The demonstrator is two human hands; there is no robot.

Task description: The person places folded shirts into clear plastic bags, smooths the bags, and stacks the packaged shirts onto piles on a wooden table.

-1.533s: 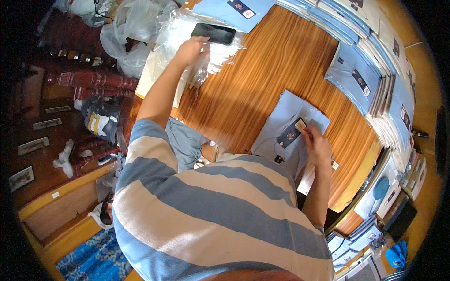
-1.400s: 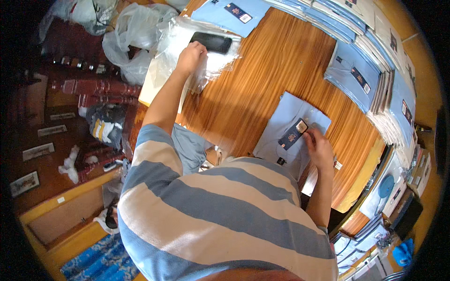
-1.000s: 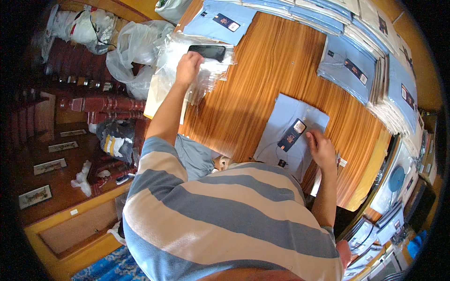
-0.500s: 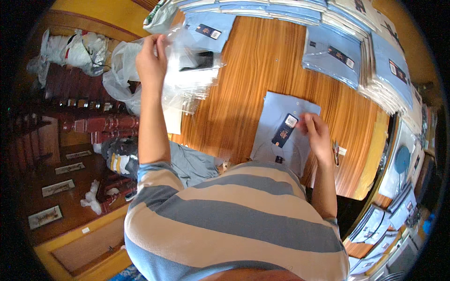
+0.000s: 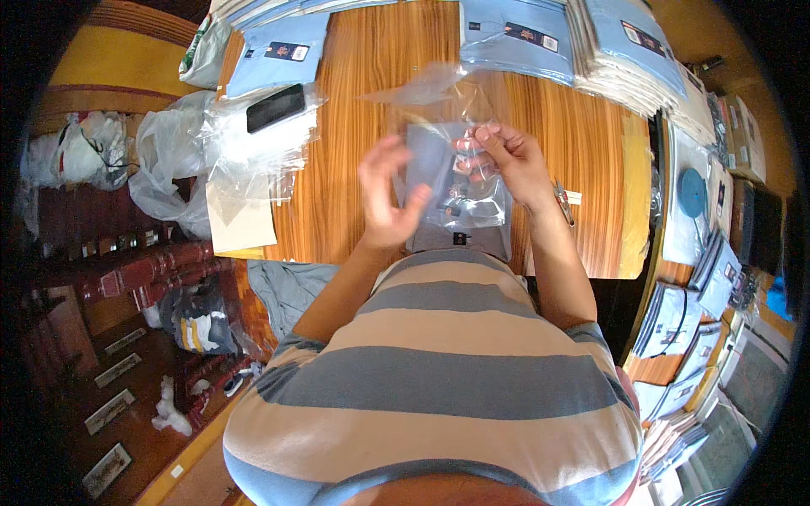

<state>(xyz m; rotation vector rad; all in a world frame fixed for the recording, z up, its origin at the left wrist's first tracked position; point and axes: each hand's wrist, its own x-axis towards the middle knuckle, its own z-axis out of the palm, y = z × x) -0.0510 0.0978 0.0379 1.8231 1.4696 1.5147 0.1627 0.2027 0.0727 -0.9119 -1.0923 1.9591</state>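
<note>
A clear plastic bag (image 5: 483, 209) hangs over a folded light-blue shirt (image 5: 434, 240) at the near edge of the table. Pinched between my right thumb and fingers, the bag's upper part shows my right hand (image 5: 510, 160) through the film. My left hand (image 5: 390, 196) is beside the bag's left edge, blurred, with thumb and fingers apart and nothing visible in it. The bag covers most of the shirt, including its dark tag.
Left on the table, a black phone (image 5: 276, 108) rests on a pile of clear bags (image 5: 240, 148), beside a beige card (image 5: 243, 221). Small thread snips (image 5: 564, 204) lie right of my right hand. Bagged blue shirts (image 5: 519, 38) and tall shirt stacks (image 5: 633, 59) line the far side.
My left hand has come from the bag pile to the shirt. A clear bag is now over the shirt, held by my right hand, which has moved up from the tag. The view has shifted.
</note>
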